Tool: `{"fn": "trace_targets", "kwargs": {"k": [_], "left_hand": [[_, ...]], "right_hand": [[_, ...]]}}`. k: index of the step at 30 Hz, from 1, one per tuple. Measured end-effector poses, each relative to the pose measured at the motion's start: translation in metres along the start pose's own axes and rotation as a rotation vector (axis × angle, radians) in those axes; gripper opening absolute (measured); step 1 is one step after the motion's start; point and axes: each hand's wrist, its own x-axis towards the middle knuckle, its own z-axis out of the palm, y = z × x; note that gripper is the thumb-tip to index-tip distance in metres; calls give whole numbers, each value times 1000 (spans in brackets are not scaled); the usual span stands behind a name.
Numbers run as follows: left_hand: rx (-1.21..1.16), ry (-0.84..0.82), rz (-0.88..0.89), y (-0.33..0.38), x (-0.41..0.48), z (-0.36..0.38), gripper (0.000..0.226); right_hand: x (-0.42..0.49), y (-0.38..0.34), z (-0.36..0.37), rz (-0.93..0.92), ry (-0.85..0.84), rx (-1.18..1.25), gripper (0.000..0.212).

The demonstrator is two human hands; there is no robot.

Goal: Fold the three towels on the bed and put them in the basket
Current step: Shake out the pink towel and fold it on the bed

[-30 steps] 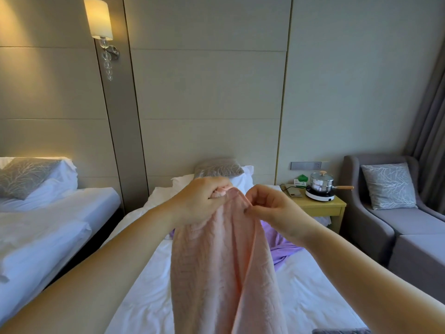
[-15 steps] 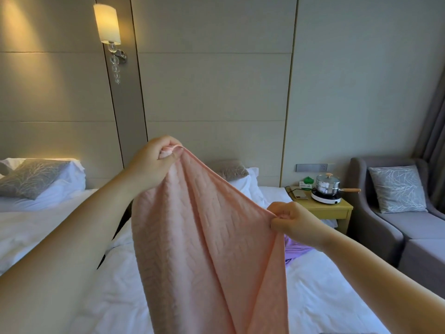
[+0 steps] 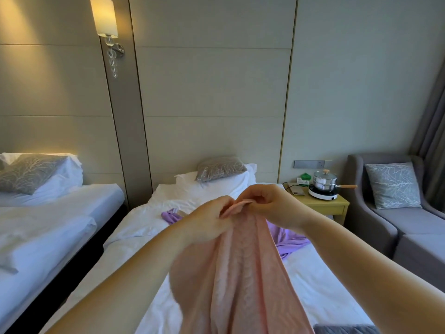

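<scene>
Halving step: pinching pink towel's top corners with left hand and right hand touching, centre frame, over bed. Next: needs re-gripping, folding again. Grey edge lower right, perhaps basket.

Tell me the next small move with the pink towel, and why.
Probably lay the pink towel down on the bed to smooth and fold it again: the left hand and right hand pinch its top edge together, so it hangs doubled in the air.

Bed — purple towel and pillow on it
</scene>
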Motion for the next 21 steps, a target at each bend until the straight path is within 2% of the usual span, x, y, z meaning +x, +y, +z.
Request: {"fn": "trace_targets", "kwargs": {"k": [2, 6, 8, 11, 13, 16, 21], "left_hand": [[-76, 67, 56, 2, 3, 2, 7], [-202, 80, 106, 18, 4, 3, 18], [-248, 100, 134, 24, 6, -1, 16], [-212, 152, 180, 29, 10, -10, 16], [-187, 191, 183, 28, 11, -21, 14], [-271, 194, 152, 22, 10, -38, 12], [-281, 242, 139, 9, 3, -53, 16]], "right_hand": [[-2, 6, -3, 23, -3, 22, 15], [-14, 20, -9, 114, -54, 128, 6], [-20, 26, -11, 162, -95, 138, 27], [-26, 29, -10, 191, -138, 142, 25], [-28, 35, -12, 185, -147, 50, 24], [-31, 42, -12, 182, -127, -125, 13], [-25, 39, -15, 167, -32, -196, 16]]}}
